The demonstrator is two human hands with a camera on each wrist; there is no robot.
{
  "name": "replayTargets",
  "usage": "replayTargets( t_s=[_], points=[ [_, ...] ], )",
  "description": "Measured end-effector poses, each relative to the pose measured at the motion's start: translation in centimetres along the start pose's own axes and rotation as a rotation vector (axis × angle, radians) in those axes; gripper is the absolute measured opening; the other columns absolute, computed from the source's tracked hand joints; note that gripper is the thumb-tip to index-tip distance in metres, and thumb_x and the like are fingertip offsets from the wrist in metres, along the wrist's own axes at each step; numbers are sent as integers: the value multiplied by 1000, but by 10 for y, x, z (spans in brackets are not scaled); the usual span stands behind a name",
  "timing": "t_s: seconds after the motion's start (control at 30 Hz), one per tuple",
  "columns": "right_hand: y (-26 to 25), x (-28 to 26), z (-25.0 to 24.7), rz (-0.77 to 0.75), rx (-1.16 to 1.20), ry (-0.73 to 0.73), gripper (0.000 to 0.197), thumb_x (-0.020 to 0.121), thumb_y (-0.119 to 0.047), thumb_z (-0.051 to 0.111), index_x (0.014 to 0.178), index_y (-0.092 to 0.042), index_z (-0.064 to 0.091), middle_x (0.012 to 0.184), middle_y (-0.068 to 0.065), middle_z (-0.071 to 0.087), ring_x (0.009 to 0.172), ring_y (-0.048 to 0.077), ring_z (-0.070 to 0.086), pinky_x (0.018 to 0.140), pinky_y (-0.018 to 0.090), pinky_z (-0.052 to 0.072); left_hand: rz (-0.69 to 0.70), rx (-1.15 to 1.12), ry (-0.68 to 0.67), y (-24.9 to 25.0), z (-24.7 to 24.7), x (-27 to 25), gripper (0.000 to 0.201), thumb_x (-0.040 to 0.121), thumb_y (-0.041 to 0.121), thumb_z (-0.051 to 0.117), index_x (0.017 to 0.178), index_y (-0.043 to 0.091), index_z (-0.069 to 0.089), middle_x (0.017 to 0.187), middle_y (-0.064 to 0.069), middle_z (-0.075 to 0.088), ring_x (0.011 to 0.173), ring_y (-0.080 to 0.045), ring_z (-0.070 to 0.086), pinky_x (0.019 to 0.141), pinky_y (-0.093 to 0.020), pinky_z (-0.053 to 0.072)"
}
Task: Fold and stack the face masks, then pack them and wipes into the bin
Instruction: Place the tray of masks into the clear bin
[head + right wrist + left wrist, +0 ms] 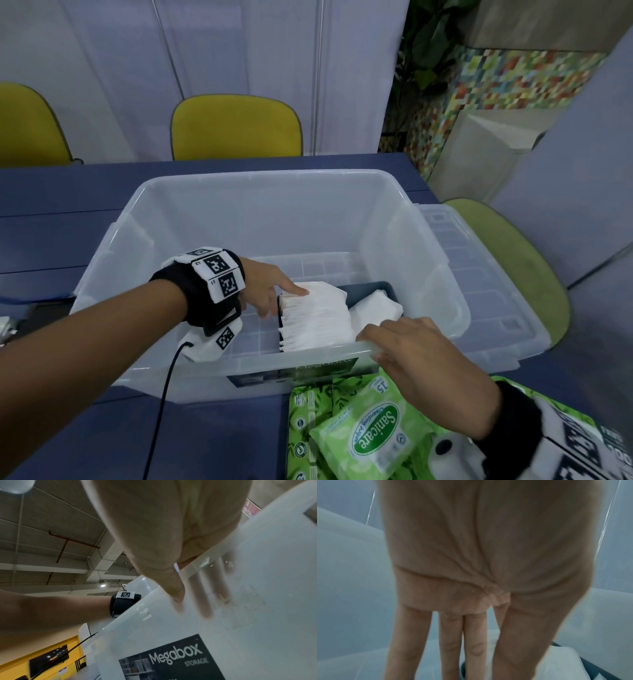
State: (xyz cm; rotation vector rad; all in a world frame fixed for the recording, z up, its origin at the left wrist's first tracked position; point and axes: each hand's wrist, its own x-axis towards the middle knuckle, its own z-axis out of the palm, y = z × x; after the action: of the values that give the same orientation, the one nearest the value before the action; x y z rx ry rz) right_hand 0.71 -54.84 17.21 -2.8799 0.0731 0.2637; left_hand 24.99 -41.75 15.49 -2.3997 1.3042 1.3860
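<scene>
The masks (317, 318) stand as a tight white stack on edge in a dark tray (373, 289) that sits on the floor of the bin (274, 185), towards its near wall; a second, looser white bundle (378, 306) lies just beside them in the same tray. Standing on edge probably keeps the folds shut and the row compact, and the tray stops it fanning out. The stack looks soft, pleated and slightly uneven along the top, so it will likely slump if left unsupported. The left hand (265, 289) reaches down into the bin with its thumb laid on top of the stack's far corner and the other fingers down along the tray's left side, seemingly steadying or nudging it into place; in the left wrist view those fingers (452, 642) are straight and slightly spread, pointing down at the white stack. The right hand (407, 346) hooks over the bin's near rim, thumb outside and fingers curled inside against the clear wall, most likely to keep the light bin from sliding. The wipes (373, 438), green packets, lie on the blue table (51, 192) just in front of the bin, not yet packed.
</scene>
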Motion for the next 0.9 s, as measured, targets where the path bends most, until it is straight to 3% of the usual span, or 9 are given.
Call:
replayTargets(
  t_s=[0.13,0.27,0.37,0.47,0.6,0.67,0.73,0.8,0.9],
  points=[
    [2,0,3,-14,-4,37,35,89,-29,30,111,-24,57,90,-5,60,88,22,54,84,38,38,-10,96,74,7,-1,-4,71,89,5,58,145,37,28,130,-7,58,112,-18,56,94,-27,46],
    [5,-1,7,-36,-20,77,30,93,-27,34,115,-23,55,96,-3,61,95,23,54,87,37,35,-2,196,226,27,-12,-28,58,93,15,55,145,32,33,135,-6,54,123,-19,50,104,-28,36],
    [6,-2,11,-34,49,142,27,96,-24,44,120,-21,55,105,-1,62,102,23,53,90,35,32,23,280,361,48,-21,-61,54,96,19,52,145,32,33,136,-4,52,121,-19,51,103,-28,34],
    [8,-8,22,-60,86,257,36,89,-27,47,122,-17,56,109,3,62,103,27,54,91,33,32,148,267,492,69,-15,-102,51,96,23,53,142,33,36,131,-2,57,115,-18,55,100,-27,38],
    [12,-31,37,-100,114,396,51,85,-17,58,135,-13,49,127,8,53,120,27,46,106,35,31,355,196,649,90,23,-146,46,93,24,55,137,33,44,122,5,61,108,-12,59,82,-16,36],
    [12,-46,43,-72,124,420,58,87,-11,60,141,-15,42,145,9,40,136,28,33,114,43,28,428,165,645,96,54,-152,42,93,24,57,134,29,49,119,7,63,105,-10,59,82,-15,36],
    [11,-64,53,-22,162,416,58,88,-9,60,142,-17,41,154,7,27,143,27,23,116,40,23,467,131,622,95,89,-145,39,92,26,58,130,26,54,117,6,65,104,-11,59,88,-17,38],
    [13,-86,66,42,208,397,56,89,-11,62,140,-21,44,152,7,29,140,25,28,114,39,26,460,85,572,88,125,-126,40,91,25,58,130,25,55,119,4,65,107,-12,59,94,-24,41],
    [10,-122,91,215,316,312,51,89,-22,64,137,-23,46,139,3,41,124,19,45,106,36,37,345,90,432,72,184,-98,48,93,29,57,139,28,44,131,4,56,117,-12,53,101,-28,40]
  ],
)
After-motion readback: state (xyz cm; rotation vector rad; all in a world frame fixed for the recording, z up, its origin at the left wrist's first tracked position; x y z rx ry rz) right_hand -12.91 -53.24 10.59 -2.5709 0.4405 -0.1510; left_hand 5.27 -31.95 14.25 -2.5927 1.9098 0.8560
